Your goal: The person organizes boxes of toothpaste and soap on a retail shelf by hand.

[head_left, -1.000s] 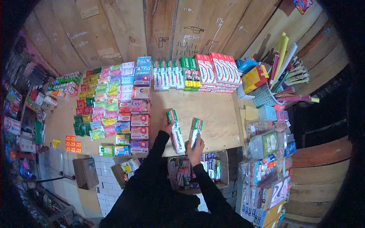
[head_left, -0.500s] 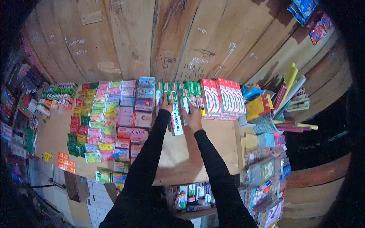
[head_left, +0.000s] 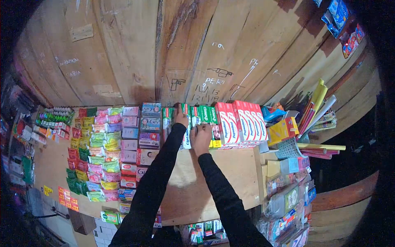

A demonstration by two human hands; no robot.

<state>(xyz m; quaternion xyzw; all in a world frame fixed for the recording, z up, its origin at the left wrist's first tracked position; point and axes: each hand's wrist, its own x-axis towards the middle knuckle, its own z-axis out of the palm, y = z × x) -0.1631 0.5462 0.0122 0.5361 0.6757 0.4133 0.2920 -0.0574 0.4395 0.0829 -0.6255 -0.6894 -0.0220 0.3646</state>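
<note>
My left hand (head_left: pixel 181 118) is closed around the upper part of a white and green Ciptadent toothpaste box (head_left: pixel 187 138) standing in the row against the plank wall. Beside it, my right hand (head_left: pixel 201 139) has its fingers curled on the front of a neighbouring toothpaste box (head_left: pixel 196 117), partly hiding it. Left of my left hand stand more green and white toothpaste boxes (head_left: pixel 166 123). To the right of my right hand are green boxes (head_left: pixel 210 115), then red and white Pepsodent boxes (head_left: pixel 242 123).
Rows of soap boxes (head_left: pixel 149 124) and colourful sachets (head_left: pixel 111 160) fill the table's left side. Bare tabletop (head_left: pixel 214 181) lies in front of the toothpaste. At the right stand a yellow box (head_left: pixel 284 131) and a basket (head_left: pixel 289 148) near rolled paper (head_left: pixel 317 103).
Both hands have moved the Ciptadent boxes away from me, back into the row by the wall. The head view has shifted upward and closer.
</note>
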